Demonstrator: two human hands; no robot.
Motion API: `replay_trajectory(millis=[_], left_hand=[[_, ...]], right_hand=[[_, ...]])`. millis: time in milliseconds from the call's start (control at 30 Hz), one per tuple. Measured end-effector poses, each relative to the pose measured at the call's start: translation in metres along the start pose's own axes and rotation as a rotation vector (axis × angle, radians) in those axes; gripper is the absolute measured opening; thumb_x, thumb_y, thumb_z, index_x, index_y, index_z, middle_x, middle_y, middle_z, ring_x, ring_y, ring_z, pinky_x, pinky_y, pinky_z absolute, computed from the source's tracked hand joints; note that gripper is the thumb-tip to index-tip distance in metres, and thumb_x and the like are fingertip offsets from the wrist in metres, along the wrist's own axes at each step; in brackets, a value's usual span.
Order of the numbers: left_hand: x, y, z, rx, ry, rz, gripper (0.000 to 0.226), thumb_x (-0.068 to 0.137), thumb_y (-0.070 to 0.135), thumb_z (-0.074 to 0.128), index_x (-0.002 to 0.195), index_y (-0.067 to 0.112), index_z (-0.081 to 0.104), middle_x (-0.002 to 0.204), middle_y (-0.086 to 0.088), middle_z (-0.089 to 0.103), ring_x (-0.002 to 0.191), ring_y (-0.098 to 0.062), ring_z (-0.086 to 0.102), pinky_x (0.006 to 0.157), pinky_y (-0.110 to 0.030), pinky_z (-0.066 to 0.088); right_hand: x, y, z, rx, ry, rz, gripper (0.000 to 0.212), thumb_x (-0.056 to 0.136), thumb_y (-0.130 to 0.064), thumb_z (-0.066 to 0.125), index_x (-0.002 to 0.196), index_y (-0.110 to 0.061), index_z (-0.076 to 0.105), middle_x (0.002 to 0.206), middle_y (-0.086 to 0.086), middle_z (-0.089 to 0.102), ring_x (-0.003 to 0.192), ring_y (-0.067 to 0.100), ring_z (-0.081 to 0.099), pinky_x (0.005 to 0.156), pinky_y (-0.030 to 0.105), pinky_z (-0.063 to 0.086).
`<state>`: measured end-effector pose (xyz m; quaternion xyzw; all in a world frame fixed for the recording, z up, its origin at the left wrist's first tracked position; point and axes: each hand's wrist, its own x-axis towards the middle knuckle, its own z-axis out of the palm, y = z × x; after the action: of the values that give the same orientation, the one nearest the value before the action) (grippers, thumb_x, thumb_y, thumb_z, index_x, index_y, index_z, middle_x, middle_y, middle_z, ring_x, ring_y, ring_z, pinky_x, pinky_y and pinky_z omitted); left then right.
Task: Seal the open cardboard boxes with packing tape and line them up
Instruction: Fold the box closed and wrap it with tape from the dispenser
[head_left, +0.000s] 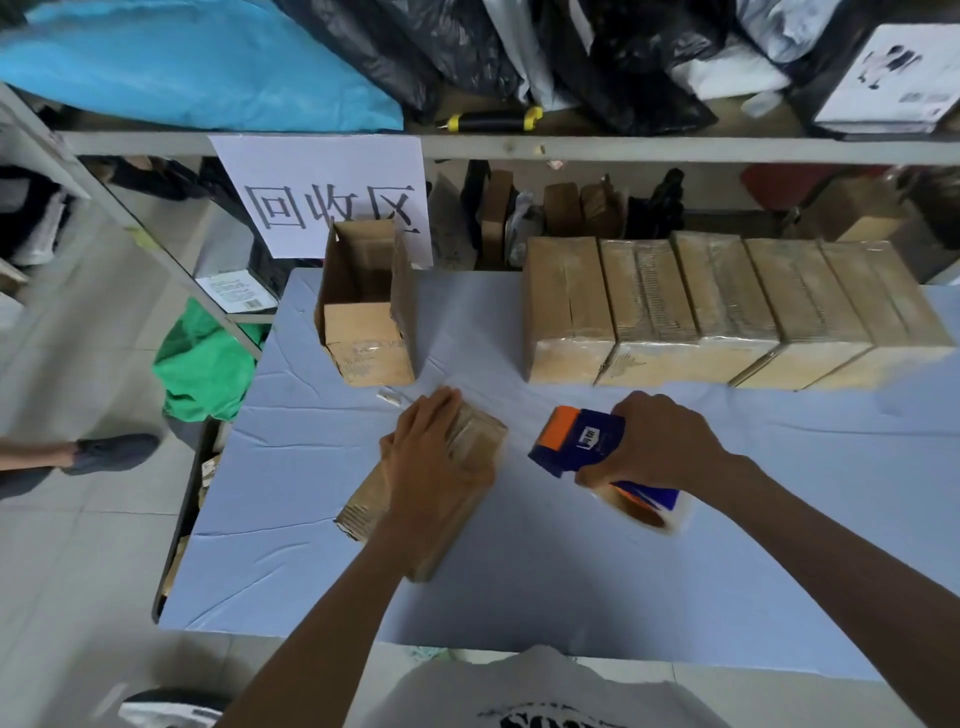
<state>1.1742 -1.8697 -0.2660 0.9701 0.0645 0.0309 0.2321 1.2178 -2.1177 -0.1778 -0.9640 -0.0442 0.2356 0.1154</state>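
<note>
The blue-covered tabletop (571, 587) carries everything. Along its far edge, a row of sealed boxes (727, 312) stands packed side against side. Left of that row, well apart from it, an open box (369, 306) stands upright with its flaps raised. Nearer the person than the row, a cardboard box (467, 441) lies on the cloth, turned at an angle. The left hand (434, 457) lies on it, its grip spread flat, fingers pressing down on the top. Just right of this box, the right hand (660, 441) has its grip clamped around a blue-and-orange tape dispenser (576, 441), held clear of the box.
</note>
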Motion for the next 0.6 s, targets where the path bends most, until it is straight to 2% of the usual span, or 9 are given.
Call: replay_trajectory(millis=[100, 233, 300, 367, 433, 533, 600], left_hand=[[-0.003, 0.004, 0.002, 0.021, 0.035, 0.028, 0.088, 0.063, 0.068, 0.062, 0.137, 0.025, 0.041, 0.139, 0.003, 0.048, 0.125, -0.025, 0.045, 0.097, -0.050, 0.040], [-0.010, 0.016, 0.004, 0.059, 0.167, 0.061, 0.082, 0.056, 0.062, 0.072, 0.122, 0.021, 0.047, 0.118, -0.008, 0.062, 0.104, -0.033, 0.059, 0.082, -0.051, 0.048], [-0.011, 0.015, 0.006, -0.014, 0.158, 0.025, 0.081, 0.056, 0.065, 0.070, 0.122, 0.021, 0.049, 0.120, -0.006, 0.060, 0.108, -0.031, 0.055, 0.086, -0.049, 0.045], [-0.012, 0.017, 0.009, -0.085, 0.118, -0.038, 0.080, 0.062, 0.071, 0.061, 0.122, 0.019, 0.053, 0.125, -0.005, 0.056, 0.115, -0.029, 0.048, 0.094, -0.046, 0.038], [-0.009, 0.022, 0.011, -0.105, 0.142, -0.141, 0.081, 0.062, 0.071, 0.049, 0.121, 0.015, 0.055, 0.127, -0.006, 0.055, 0.117, -0.029, 0.047, 0.097, -0.046, 0.035], [-0.004, 0.024, 0.006, -0.097, 0.127, -0.255, 0.079, 0.065, 0.061, 0.069, 0.126, 0.015, 0.051, 0.131, -0.010, 0.053, 0.119, -0.032, 0.048, 0.101, -0.051, 0.036], [-0.011, 0.021, 0.007, -0.053, 0.121, -0.128, 0.083, 0.064, 0.053, 0.078, 0.131, 0.012, 0.049, 0.133, -0.013, 0.052, 0.119, -0.035, 0.048, 0.097, -0.052, 0.039]], right_hand=[[0.008, -0.018, 0.005, -0.145, -0.001, -0.033, 0.070, 0.044, -0.069, 0.073, 0.087, -0.022, 0.043, 0.072, -0.010, 0.051, 0.061, 0.006, 0.050, 0.055, 0.022, 0.040], [0.027, -0.045, 0.006, -0.243, 0.048, -0.055, 0.071, 0.040, -0.065, 0.075, 0.083, -0.019, 0.042, 0.067, -0.005, 0.051, 0.055, 0.010, 0.047, 0.050, 0.023, 0.037], [0.034, -0.058, 0.008, -0.299, 0.098, -0.077, 0.067, 0.038, -0.059, 0.078, 0.082, -0.018, 0.048, 0.067, -0.005, 0.052, 0.055, 0.011, 0.050, 0.047, 0.022, 0.033], [0.037, -0.066, 0.023, -0.404, 0.095, -0.136, 0.062, 0.044, -0.051, 0.082, 0.087, -0.017, 0.054, 0.073, -0.004, 0.056, 0.066, 0.015, 0.058, 0.052, 0.024, 0.033], [0.038, -0.063, 0.043, -0.378, 0.070, -0.095, 0.059, 0.050, -0.052, 0.082, 0.087, -0.020, 0.049, 0.074, -0.003, 0.051, 0.074, 0.018, 0.060, 0.057, 0.027, 0.036], [0.035, -0.040, 0.057, -0.283, 0.084, -0.008, 0.058, 0.057, -0.057, 0.077, 0.090, -0.021, 0.046, 0.070, -0.006, 0.042, 0.070, 0.017, 0.053, 0.060, 0.027, 0.036], [0.034, -0.023, 0.064, -0.239, 0.140, 0.029, 0.059, 0.065, -0.057, 0.075, 0.101, -0.017, 0.049, 0.080, -0.004, 0.052, 0.076, 0.018, 0.057, 0.062, 0.028, 0.037]])
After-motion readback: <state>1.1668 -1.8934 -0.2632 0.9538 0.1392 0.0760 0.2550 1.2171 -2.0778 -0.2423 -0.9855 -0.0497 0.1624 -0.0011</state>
